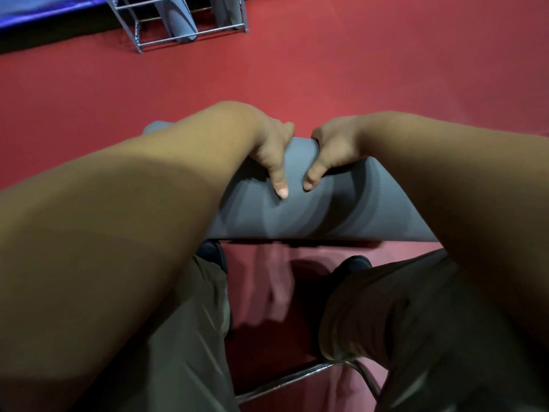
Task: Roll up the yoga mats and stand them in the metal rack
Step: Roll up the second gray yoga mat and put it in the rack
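A grey yoga mat lies across the red floor in front of me, its far part rolled and its near flap hanging with a straight edge. My left hand grips the roll from above, thumb down the near side. Close beside it, my right hand grips the roll the same way. The roll's left end shows past my left forearm. The metal rack stands at the top left with two rolled grey mats upright in it.
Red floor spreads between me and the rack. A blue mat lies along the far left edge behind the rack. My knees in olive trousers, dark shoes and a chrome chair bar fill the bottom.
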A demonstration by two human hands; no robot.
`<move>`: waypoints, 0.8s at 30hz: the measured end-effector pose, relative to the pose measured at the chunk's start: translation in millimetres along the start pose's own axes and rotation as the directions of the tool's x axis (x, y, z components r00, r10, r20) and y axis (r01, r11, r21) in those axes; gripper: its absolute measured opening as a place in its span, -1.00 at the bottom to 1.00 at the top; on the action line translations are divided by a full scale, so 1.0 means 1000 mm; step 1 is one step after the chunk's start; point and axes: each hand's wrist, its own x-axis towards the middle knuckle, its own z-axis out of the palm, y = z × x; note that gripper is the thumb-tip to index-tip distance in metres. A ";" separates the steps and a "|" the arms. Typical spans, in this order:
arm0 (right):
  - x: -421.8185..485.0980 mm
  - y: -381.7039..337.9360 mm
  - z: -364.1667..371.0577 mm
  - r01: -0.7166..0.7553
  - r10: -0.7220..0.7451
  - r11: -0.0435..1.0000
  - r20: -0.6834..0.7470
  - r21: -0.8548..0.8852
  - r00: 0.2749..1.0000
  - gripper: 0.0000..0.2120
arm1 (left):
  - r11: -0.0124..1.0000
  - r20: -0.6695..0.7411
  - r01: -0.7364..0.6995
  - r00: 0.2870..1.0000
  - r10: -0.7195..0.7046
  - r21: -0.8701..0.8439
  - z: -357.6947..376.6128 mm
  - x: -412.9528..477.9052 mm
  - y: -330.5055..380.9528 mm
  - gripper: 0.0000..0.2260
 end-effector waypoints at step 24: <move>0.008 -0.008 0.006 0.075 -0.071 0.995 0.064 -0.064 0.995 -0.14 | 0.988 0.126 0.031 0.992 -0.012 -0.149 0.000 -0.001 -0.003 -0.25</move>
